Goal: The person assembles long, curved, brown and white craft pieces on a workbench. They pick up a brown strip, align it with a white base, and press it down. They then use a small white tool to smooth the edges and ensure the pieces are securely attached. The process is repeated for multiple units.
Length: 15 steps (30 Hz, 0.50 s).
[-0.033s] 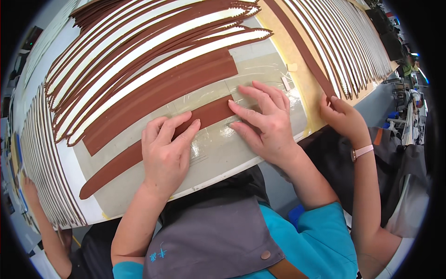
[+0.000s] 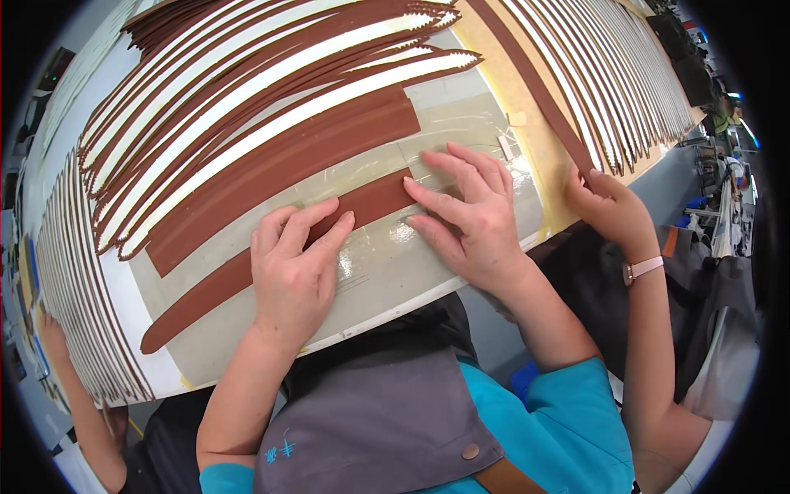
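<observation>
A reddish-brown strip [image 2: 377,198], leather-like, lies flat on the translucent mat [image 2: 329,306] in front of me. My left hand [image 2: 296,251] is over the middle of it, fingers bent and a little apart, with index and thumb tips touching it. My right hand [image 2: 471,210] is at its squared right end. There the index fingertip touches the corner, the thumb is just below the edge, and the other fingers are spread. Under my left palm, part of the strip is hidden. Beyond it lies a wider brown piece [image 2: 288,177], apart from the strip.
Past the wide piece are many brown-and-white strips [image 2: 300,111] with zigzag ends. More strips [image 2: 82,280] hang along the left edge and others [image 2: 613,82] lie at right. One co-worker's hand [image 2: 605,198] holds a long brown strip; another's hand [image 2: 53,337] is at far left.
</observation>
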{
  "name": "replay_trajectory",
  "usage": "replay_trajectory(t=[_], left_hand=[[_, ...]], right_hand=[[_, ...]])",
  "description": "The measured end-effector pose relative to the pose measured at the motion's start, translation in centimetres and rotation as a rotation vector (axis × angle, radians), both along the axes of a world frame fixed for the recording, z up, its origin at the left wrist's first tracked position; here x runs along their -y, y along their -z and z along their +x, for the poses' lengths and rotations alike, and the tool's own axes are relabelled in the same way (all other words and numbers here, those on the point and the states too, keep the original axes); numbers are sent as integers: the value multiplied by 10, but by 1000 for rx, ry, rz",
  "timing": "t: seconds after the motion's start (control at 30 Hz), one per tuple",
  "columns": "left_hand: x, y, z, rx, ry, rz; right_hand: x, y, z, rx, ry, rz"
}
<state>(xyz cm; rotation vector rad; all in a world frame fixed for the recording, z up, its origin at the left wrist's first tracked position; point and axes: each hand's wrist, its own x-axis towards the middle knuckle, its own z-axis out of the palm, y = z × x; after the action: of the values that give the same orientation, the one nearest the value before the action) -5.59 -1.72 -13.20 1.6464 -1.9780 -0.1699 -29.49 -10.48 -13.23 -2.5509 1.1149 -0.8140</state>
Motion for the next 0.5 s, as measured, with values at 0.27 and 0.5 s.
replay_trajectory(t=[0.27,0.5], left_hand=[[0,4,2,-37,24,-8],[0,4,0,-60,32,-8]], right_hand=[[-1,2,1,-38,24,-9],[1,3,-2,-92,-90,-31]])
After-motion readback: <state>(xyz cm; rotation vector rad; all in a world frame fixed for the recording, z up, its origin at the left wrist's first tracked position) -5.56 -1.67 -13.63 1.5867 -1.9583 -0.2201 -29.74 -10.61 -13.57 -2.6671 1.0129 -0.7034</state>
